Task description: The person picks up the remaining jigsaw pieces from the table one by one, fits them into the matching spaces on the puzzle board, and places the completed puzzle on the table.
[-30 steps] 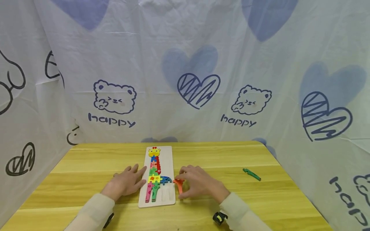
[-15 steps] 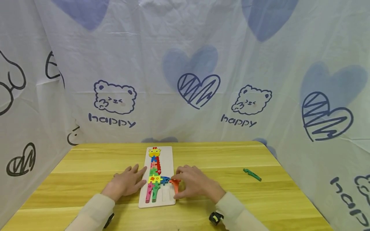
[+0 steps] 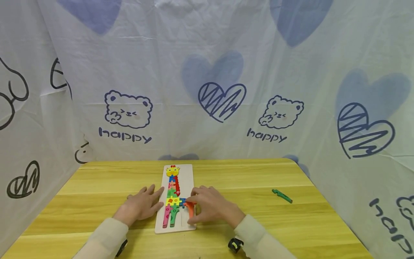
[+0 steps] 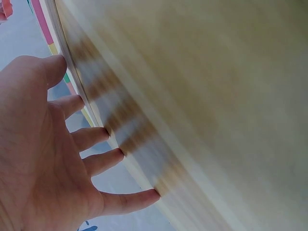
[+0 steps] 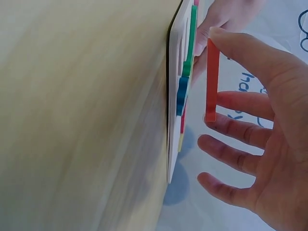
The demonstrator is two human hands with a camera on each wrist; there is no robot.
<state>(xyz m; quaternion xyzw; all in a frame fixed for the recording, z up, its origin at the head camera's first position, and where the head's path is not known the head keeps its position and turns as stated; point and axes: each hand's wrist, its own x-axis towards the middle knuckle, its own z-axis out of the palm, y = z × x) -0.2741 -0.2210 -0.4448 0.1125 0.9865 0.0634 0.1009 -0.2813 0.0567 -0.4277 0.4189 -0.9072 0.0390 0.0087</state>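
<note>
A white puzzle board (image 3: pixel 185 180) lies on the table with a giraffe of colourful jigsaw pieces on it. My right hand (image 3: pixel 211 207) pinches an orange puzzle piece (image 5: pixel 211 82) between thumb and fingers. In the right wrist view that piece is held off the board, its thin edge showing. From the head it overlaps the lower right of the board, partly covering the blue piece (image 5: pixel 181 96). Beside the board's left edge, my left hand (image 3: pixel 142 204) rests with fingers spread, fingertips right at the edge. Pink (image 3: pixel 166 216) and green leg pieces (image 3: pixel 174 216) sit in the board.
A loose green puzzle piece (image 3: pixel 282 195) lies on the wooden table (image 3: pixel 239 176), right of my right hand. A white cloth (image 3: pixel 174 72) printed with hearts and bears hangs behind the table and along both sides.
My right hand has moved left with the orange piece, from beside the board's right edge to over its lower right part. The left hand has stayed in place.
</note>
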